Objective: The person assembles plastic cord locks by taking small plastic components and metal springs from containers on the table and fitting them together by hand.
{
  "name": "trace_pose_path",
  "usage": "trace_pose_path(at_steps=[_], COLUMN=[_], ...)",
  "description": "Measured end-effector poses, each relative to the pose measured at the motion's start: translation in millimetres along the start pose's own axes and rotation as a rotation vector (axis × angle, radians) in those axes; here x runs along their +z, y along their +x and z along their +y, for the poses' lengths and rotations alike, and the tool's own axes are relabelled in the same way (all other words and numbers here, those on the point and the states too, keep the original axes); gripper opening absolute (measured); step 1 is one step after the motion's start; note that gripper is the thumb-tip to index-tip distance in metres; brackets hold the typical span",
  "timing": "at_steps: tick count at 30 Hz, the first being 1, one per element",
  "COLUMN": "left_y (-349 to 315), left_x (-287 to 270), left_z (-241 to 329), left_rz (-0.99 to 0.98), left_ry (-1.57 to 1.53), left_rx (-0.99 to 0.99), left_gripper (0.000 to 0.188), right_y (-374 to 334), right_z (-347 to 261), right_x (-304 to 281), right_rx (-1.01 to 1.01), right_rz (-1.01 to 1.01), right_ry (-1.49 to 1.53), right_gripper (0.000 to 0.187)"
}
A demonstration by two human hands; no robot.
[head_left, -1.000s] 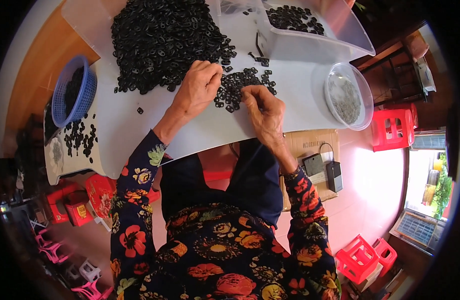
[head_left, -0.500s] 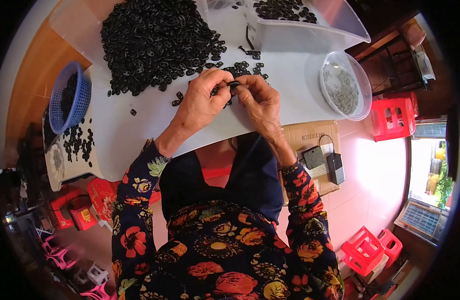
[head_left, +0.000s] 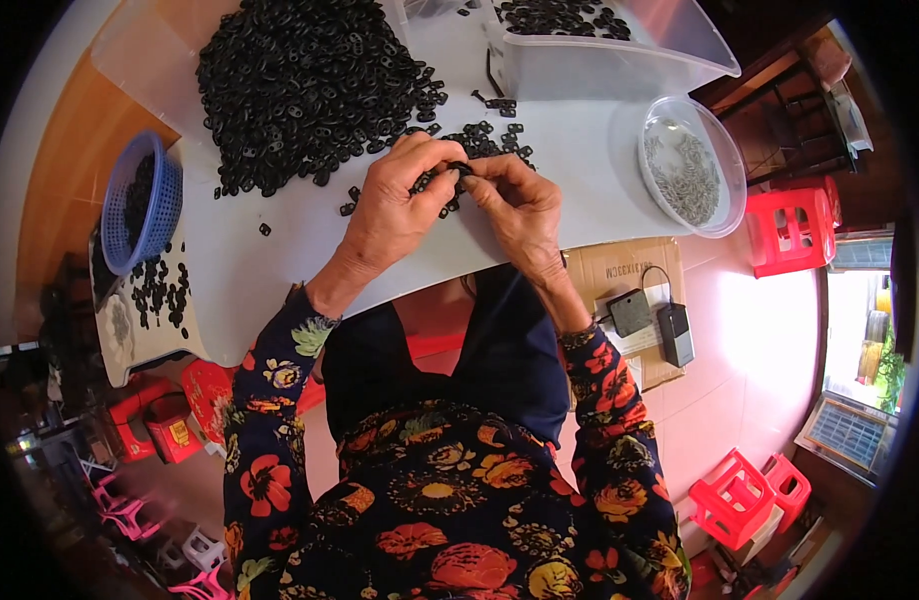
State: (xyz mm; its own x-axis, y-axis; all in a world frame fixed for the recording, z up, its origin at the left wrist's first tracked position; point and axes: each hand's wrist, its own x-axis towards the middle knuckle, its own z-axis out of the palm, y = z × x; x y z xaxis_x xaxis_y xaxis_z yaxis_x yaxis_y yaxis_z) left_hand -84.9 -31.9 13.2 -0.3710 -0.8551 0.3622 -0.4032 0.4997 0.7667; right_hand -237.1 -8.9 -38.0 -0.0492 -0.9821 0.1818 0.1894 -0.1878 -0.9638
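Note:
Above the white table my left hand (head_left: 402,195) and my right hand (head_left: 518,205) meet, fingertips pinched together on a small black oval piece (head_left: 461,170). Both hands are closed, and the fingers hide much of the piece. Just behind them lies a loose scatter of black pieces (head_left: 490,140), each small and oval with holes. To the far left rises a big heap of the same black pieces (head_left: 300,90). A round clear tub (head_left: 728,200) with small shiny metal parts (head_left: 688,180) stands on the right.
A blue mesh basket (head_left: 160,205) of black pieces stands at the left, with loose flat black bits (head_left: 160,290) near it. A clear plastic bin (head_left: 620,65) stands at the back right. Below the table's right edge is a cardboard box (head_left: 660,375); red stools (head_left: 788,230) stand beyond.
My hands stay pinched together at nearly the same place. The black piece between them has turned slightly and is more covered by the fingers. The view has shifted a little.

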Motion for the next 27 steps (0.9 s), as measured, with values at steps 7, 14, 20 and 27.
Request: trace_pose_path(at_steps=[7, 14, 20, 27], left_y=[4.1, -6.2, -13.5, -21.4], left_x=[1.7, 11.9, 6.2, -1.4], left_z=[7.6, -1.4, -15.8, -18.9], left_rz=[-0.056, -0.032, -0.032, 0.03], left_ry=[-0.114, -0.125, -0.355, -0.398], left_rx=[-0.125, -0.166, -0.352, -0.402], left_gripper=[0.018, 0.014, 0.014, 0.016], right_y=[1.6, -1.3, 0.6, 58.1], right_z=[-2.0, -14.9, -55.3, -75.4], right_x=[-5.1, -2.8, -33.3, -183.1], right_rx=[-0.054, -0.11, -0.361, -0.287], right_rz=[0.017, 0.011, 0.071, 0.205], right_ry=[-0.137, -0.163, -0.355, -1.118], right_gripper=[0.005, 0.011, 0.006, 0.012])
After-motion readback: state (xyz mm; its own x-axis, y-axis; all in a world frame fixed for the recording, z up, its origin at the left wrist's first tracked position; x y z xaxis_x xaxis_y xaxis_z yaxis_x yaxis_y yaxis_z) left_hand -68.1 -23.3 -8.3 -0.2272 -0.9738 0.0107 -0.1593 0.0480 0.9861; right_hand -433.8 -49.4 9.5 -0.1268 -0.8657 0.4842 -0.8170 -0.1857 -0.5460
